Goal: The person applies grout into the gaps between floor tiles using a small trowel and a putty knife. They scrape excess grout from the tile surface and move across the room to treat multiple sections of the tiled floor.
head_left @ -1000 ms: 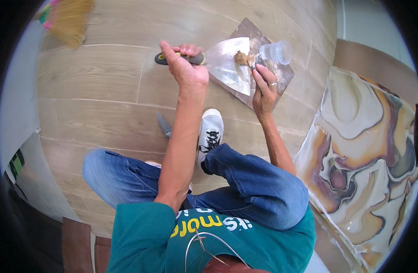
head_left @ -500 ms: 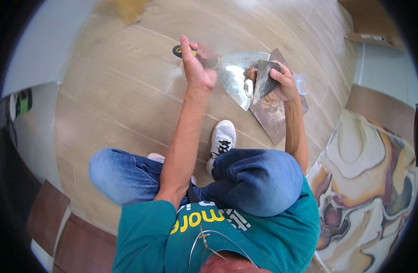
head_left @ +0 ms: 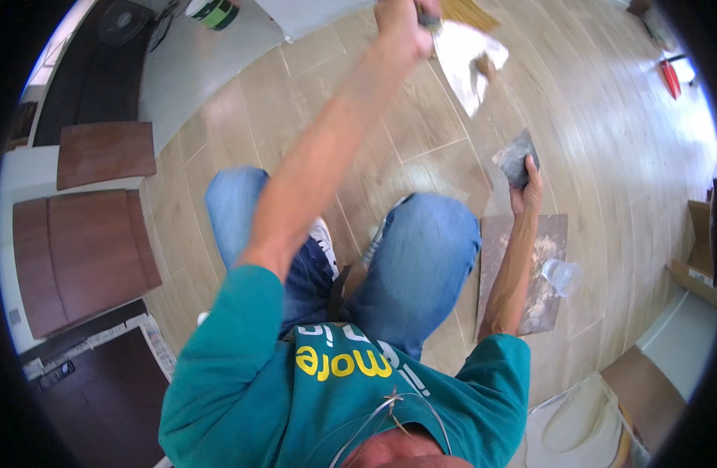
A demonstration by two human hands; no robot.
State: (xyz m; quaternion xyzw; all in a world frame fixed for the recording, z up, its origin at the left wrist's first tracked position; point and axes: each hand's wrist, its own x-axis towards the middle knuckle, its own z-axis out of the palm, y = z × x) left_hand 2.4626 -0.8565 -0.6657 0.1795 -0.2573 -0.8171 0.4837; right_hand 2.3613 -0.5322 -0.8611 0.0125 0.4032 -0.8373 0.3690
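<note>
Since the earlier view the left hand (head_left: 405, 33) had swung out ahead with the wide scraper (head_left: 458, 56), well apart from the board (head_left: 495, 261), and the right hand (head_left: 528, 187) had parted from it, carrying a small dark blade (head_left: 518, 158). The left fist was wrapped round the scraper's handle; the right fingers pinched the dark blade between scraper and board. A brown lump (head_left: 486, 68) clung to the scraper's face.

To my eye the scraper was the likeliest trouble: a fast swing or a steep tilt might have shed the lump onto the floor (head_left: 421, 134). The clear cup (head_left: 562, 277) was at risk too, since the right forearm (head_left: 514, 277), near it, could have knocked it.

The floor ran in wood-look planks with pale joints. Brown panels (head_left: 101, 257) stood on the left, and part of a swirled panel (head_left: 573, 427) showed at lower right. The smeared board lay beneath the right forearm, with the cup on it. A straw broom (head_left: 469, 13) showed just beyond the scraper, a green bucket (head_left: 212, 12) farther left.
</note>
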